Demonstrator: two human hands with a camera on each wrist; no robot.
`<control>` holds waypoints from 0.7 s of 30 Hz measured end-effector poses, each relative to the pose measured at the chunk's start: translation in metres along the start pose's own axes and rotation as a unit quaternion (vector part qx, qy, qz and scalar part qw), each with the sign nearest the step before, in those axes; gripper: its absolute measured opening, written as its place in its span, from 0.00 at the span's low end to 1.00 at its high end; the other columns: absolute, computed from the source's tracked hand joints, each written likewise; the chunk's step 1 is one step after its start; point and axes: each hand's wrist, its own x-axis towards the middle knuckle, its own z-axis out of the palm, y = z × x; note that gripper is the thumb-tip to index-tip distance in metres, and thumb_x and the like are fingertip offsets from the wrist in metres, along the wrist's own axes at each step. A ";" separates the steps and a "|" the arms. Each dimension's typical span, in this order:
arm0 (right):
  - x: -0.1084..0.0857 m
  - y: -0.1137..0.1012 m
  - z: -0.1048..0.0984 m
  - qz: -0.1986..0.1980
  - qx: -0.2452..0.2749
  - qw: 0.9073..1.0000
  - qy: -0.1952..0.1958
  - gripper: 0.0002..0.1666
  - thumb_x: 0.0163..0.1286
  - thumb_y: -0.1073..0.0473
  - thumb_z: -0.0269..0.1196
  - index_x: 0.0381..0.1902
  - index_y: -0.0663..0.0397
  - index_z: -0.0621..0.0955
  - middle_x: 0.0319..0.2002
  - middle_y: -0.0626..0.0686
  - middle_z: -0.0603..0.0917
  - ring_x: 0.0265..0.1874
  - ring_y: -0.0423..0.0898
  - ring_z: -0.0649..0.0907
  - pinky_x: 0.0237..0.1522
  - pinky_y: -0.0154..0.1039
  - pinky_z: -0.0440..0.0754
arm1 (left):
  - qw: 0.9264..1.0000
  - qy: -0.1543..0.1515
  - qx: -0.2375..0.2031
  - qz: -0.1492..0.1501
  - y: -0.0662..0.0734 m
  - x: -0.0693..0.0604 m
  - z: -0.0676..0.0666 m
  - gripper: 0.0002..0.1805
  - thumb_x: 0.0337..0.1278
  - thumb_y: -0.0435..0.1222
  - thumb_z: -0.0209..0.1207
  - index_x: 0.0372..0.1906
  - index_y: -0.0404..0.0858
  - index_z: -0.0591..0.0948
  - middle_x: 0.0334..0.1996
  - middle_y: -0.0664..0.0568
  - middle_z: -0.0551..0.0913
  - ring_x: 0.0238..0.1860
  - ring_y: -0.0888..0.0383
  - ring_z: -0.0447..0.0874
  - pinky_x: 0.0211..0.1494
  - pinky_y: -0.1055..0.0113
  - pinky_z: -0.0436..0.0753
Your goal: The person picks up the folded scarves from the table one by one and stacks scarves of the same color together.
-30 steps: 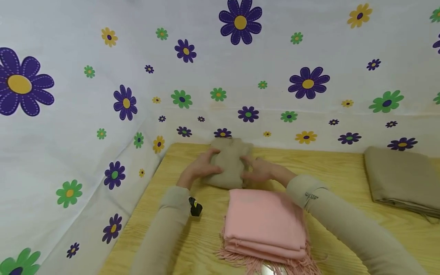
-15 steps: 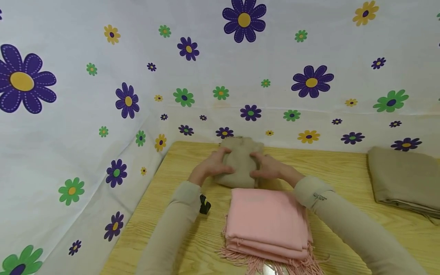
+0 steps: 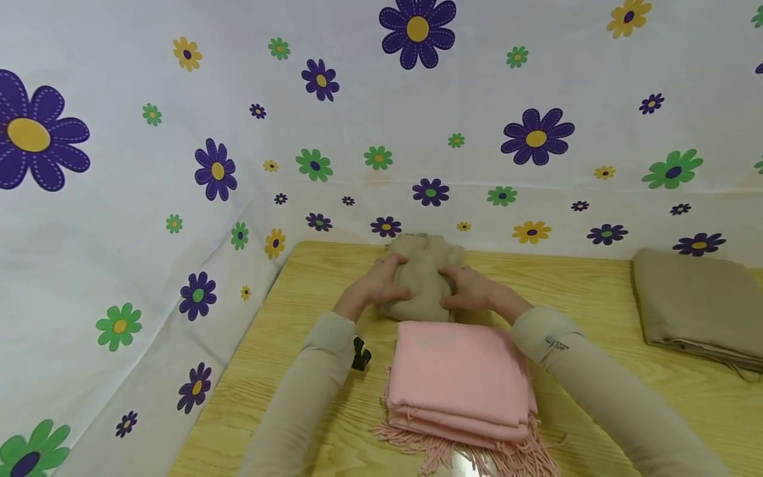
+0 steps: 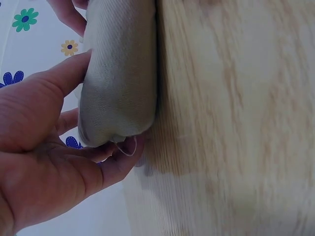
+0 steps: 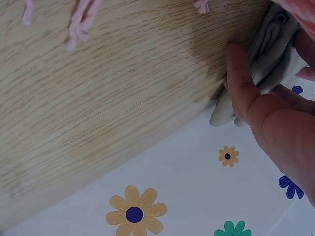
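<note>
A small folded beige scarf point(image 3: 422, 281) lies at the back of the wooden table, close to the wall cloth. My left hand point(image 3: 375, 285) holds its left side, the thumb on top and the fingers around the edge; the left wrist view shows this hand point(image 4: 54, 142) at the rounded end of the scarf point(image 4: 120, 73), where a loose thread hangs. On the other side my right hand point(image 3: 473, 288) grips the scarf's right edge. In the right wrist view, layered folds point(image 5: 270, 54) show between the thumb and fingers of that hand point(image 5: 275, 118).
Just in front sits a folded pink scarf point(image 3: 459, 384) with fringes. A larger folded beige cloth point(image 3: 697, 301) lies at the right. A small black object point(image 3: 360, 354) shows beside the left sleeve. Flower-printed white sheeting point(image 3: 340, 126) rises behind and left of the table point(image 3: 250, 391).
Both hands have shifted the beige scarf a little to the right along the back of the table, keeping their hold. The pink scarf and the larger beige cloth have stayed put.
</note>
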 end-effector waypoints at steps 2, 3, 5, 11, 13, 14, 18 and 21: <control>0.000 0.000 -0.001 -0.002 -0.001 1.000 0.000 0.42 0.68 0.58 0.63 0.73 0.71 0.60 0.67 0.72 0.68 0.69 0.67 0.65 0.69 0.56 0.63 | 1.000 -0.001 0.001 -0.001 0.002 0.000 0.000 0.42 0.56 0.40 0.67 0.73 0.35 0.61 0.68 0.33 0.66 0.70 0.39 0.60 0.71 0.48 0.64; -0.001 0.000 -0.001 -0.002 -0.001 1.000 0.001 0.42 0.68 0.58 0.63 0.72 0.72 0.61 0.68 0.72 0.67 0.69 0.67 0.65 0.69 0.56 0.63 | 1.000 -0.002 0.001 -0.002 0.003 0.000 0.000 0.42 0.57 0.40 0.67 0.73 0.35 0.60 0.68 0.33 0.66 0.70 0.39 0.60 0.71 0.48 0.63; -0.001 0.000 -0.001 -0.006 -0.004 1.000 0.003 0.42 0.67 0.58 0.63 0.72 0.72 0.61 0.67 0.73 0.68 0.68 0.68 0.65 0.69 0.56 0.63 | 1.000 -0.002 0.000 -0.004 0.004 0.000 -0.001 0.42 0.57 0.40 0.67 0.73 0.35 0.60 0.68 0.32 0.65 0.70 0.39 0.60 0.72 0.48 0.63; -0.004 0.001 -0.004 -0.009 -0.008 1.000 0.007 0.42 0.67 0.58 0.64 0.71 0.73 0.61 0.65 0.74 0.69 0.67 0.68 0.67 0.69 0.56 0.64 | 1.000 -0.003 0.005 -0.004 0.006 0.001 0.000 0.42 0.57 0.40 0.67 0.73 0.35 0.60 0.67 0.33 0.65 0.69 0.40 0.61 0.71 0.49 0.64; -0.005 0.001 -0.004 -0.006 -0.005 1.000 0.006 0.42 0.67 0.59 0.64 0.72 0.73 0.61 0.65 0.74 0.69 0.67 0.67 0.67 0.69 0.56 0.64 | 1.000 -0.004 0.008 -0.004 0.007 0.002 0.000 0.42 0.57 0.41 0.67 0.73 0.36 0.60 0.67 0.33 0.65 0.69 0.41 0.62 0.71 0.49 0.64; -0.005 0.001 -0.005 -0.004 -0.004 1.000 0.005 0.42 0.67 0.59 0.64 0.72 0.73 0.61 0.65 0.74 0.69 0.67 0.67 0.67 0.69 0.56 0.64 | 1.000 -0.005 0.009 -0.005 0.008 0.002 0.000 0.42 0.57 0.41 0.67 0.73 0.36 0.60 0.68 0.33 0.65 0.69 0.41 0.62 0.71 0.49 0.64; -0.007 0.002 -0.005 -0.001 -0.003 1.000 0.002 0.42 0.67 0.58 0.64 0.72 0.73 0.60 0.66 0.74 0.68 0.67 0.67 0.67 0.68 0.56 0.64 | 1.000 -0.010 0.012 -0.004 0.011 0.004 0.001 0.42 0.57 0.40 0.67 0.73 0.36 0.60 0.68 0.33 0.65 0.71 0.40 0.59 0.72 0.49 0.63; -0.007 0.005 -0.005 0.002 0.002 1.000 0.002 0.43 0.67 0.58 0.64 0.72 0.73 0.60 0.67 0.74 0.67 0.68 0.67 0.66 0.69 0.56 0.64 | 1.000 -0.019 0.021 -0.007 0.012 0.006 0.002 0.42 0.57 0.40 0.67 0.73 0.36 0.60 0.69 0.33 0.65 0.72 0.39 0.56 0.72 0.48 0.62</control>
